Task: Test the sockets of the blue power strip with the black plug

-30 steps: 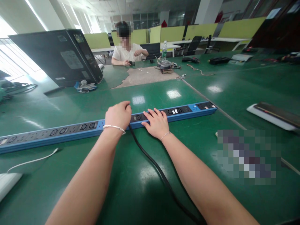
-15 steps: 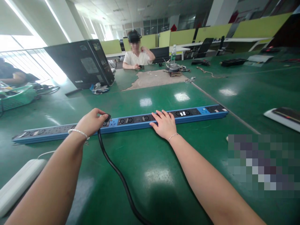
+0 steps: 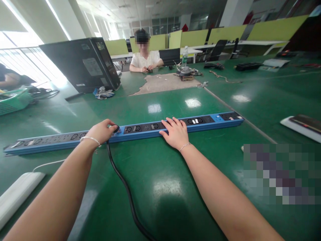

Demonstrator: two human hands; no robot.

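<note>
A long blue power strip point(image 3: 140, 134) with black sockets lies across the green table. My left hand point(image 3: 102, 131) is closed on a black plug point(image 3: 116, 129) at the strip, left of its middle, by a blue socket section. Whether the plug's pins sit in a socket is hidden. From under that hand a thick black power cable point(image 3: 127, 190) runs down toward the near edge of the view. My right hand point(image 3: 175, 134) lies with fingers spread on top of the strip, right of the plug, and grips nothing.
A black computer case point(image 3: 82, 67) and a pair of gloves point(image 3: 103, 93) stand at the back left. Across the table sits a person point(image 3: 145, 60) near a water bottle point(image 3: 185, 57). At the left are a green basket point(image 3: 15, 102) and a white bar-shaped object point(image 3: 20, 194).
My left hand has shifted slightly right along the strip with the plug. The right hand stays in place. The person opposite has lowered a raised hand to the table.
</note>
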